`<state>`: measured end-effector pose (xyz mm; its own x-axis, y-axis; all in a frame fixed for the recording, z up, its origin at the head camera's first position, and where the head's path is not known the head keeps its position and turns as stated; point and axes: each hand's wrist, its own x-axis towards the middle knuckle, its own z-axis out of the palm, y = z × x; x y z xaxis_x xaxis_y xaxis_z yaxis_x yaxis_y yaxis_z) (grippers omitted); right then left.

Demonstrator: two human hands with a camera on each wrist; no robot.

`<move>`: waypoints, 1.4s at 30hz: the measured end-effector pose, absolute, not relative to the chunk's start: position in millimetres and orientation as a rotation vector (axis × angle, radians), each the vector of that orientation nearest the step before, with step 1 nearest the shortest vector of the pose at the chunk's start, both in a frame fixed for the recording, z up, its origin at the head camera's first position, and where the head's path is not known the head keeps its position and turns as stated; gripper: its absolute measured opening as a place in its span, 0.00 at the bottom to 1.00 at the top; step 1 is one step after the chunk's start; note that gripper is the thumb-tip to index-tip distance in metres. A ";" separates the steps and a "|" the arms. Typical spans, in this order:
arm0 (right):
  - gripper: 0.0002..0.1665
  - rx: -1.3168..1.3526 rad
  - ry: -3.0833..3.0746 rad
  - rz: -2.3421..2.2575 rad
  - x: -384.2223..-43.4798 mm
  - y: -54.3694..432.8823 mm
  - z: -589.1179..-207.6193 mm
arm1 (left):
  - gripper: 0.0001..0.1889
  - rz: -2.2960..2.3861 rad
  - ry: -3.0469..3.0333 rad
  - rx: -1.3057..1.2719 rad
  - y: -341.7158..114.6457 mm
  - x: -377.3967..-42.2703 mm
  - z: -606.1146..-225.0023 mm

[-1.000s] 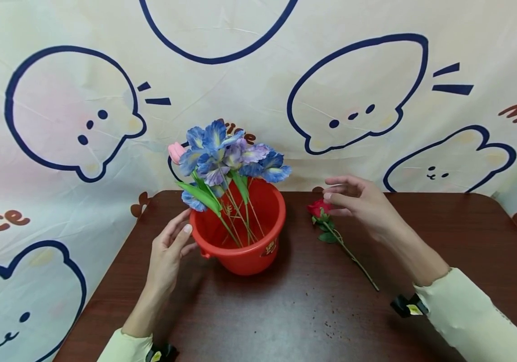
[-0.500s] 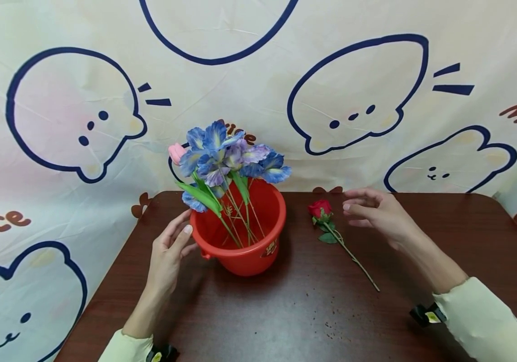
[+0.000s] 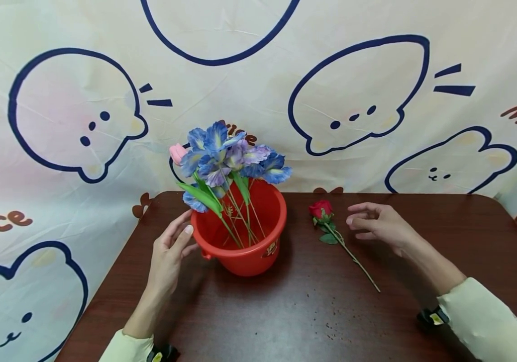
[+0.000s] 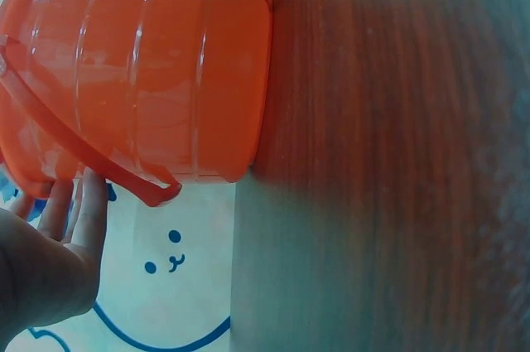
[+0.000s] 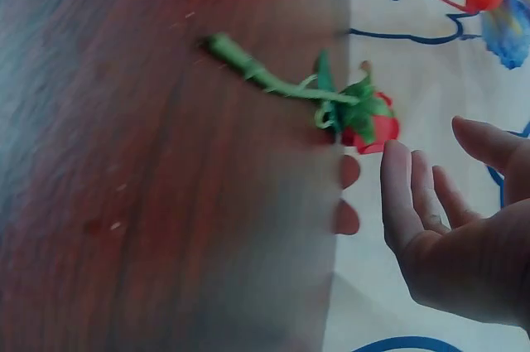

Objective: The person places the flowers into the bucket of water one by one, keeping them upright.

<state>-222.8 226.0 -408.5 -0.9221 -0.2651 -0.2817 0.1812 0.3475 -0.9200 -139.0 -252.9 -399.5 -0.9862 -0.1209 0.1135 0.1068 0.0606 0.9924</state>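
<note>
A red plastic bucket (image 3: 244,261) holds several blue and purple irises (image 3: 217,151) and a pink tulip (image 3: 178,153), their stems leaning inside. At the bucket's left side is my left hand (image 3: 168,251), its extended fingers against the wall near the rim. The left wrist view shows these fingers (image 4: 89,211) beside the bucket's hanging handle (image 4: 74,141). A red rose (image 3: 321,210) with a green stem lies on the table to the bucket's right. My right hand (image 3: 382,226) hovers right of the rose bloom, fingers loosely bent, holding nothing and apart from the flower.
The dark brown wooden table (image 3: 222,322) carries several small dark specks (image 3: 330,327) near its front middle. Behind it hangs a pale cloth backdrop (image 3: 240,95) with blue cartoon outlines, close to the table's back edge.
My right hand has moved away from the rose bloom, to the right and slightly down. The rose stays on the table. My left hand and the bucket have not visibly moved.
</note>
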 end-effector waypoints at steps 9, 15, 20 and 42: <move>0.37 -0.126 2.195 -1.505 -225.4 218.1 -425.3 | 0.26 -2.041 -2.161 0.014 -252.6 -139.3 -398.9; 0.32 -0.144 2.262 -1.425 -225.7 210.0 -428.0 | 0.26 -2.048 -2.160 0.017 -252.2 -140.2 -399.1; 0.30 -0.152 2.329 -1.372 -224.1 206.0 -428.5 | 0.26 -2.047 -2.156 0.007 -251.8 -141.2 -399.1; 0.21 -0.189 2.340 -1.396 -219.8 202.1 -419.2 | 0.26 -2.052 -2.167 0.037 -252.3 -138.7 -399.1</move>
